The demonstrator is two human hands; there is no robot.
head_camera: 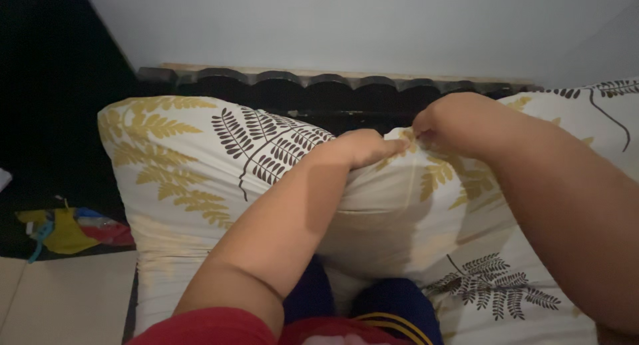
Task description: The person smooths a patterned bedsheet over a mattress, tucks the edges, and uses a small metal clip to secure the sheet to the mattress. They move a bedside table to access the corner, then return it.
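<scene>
Both hands, left hand [359, 149] and right hand [442, 122], pinch the fern-print pillowcase [200, 165] shut-fingered.

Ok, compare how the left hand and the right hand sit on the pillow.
The left hand lies knuckles-up over the pillow top edge, fingers pointing right; the right hand sits higher and farther back, fingertips pinched at the fabric. The left forearm crosses the pillow's front; the right comes from the side. Both grip the fern-print cover.

white fern-print pillow [200, 178] lying flat against the dark headboard.
</scene>
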